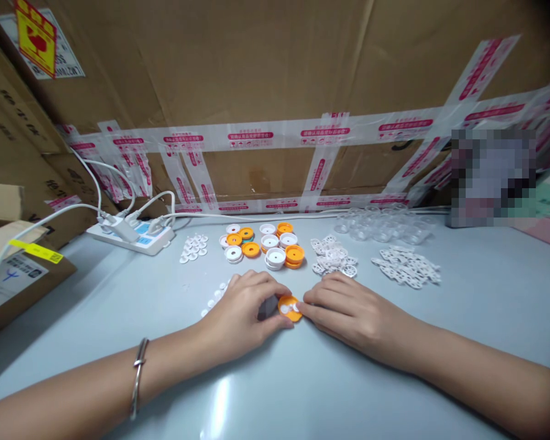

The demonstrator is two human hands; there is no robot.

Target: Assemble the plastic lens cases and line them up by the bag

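An orange round plastic case [285,302] lies on the table in front of me, with small white gear-like pieces [288,310] inside it. The thumb and fingers of my left hand [245,305] grip its rim from the left. My right hand [352,308] reaches in from the right, its fingertips closed together at the case's right side and touching the white pieces; whether they pinch one is hidden. Past my left hand lie small white discs [211,302], partly covered by it. Beyond the case stand stacked white round cases [275,258] and orange round cases [294,254].
Small white pegged discs [194,249], white wheel-like parts [332,256], flat white linked parts [407,267] and clear plastic covers [380,225] lie in groups farther back. A power strip [132,235] with cables sits left. Large taped cardboard boxes [256,67] wall off the back.
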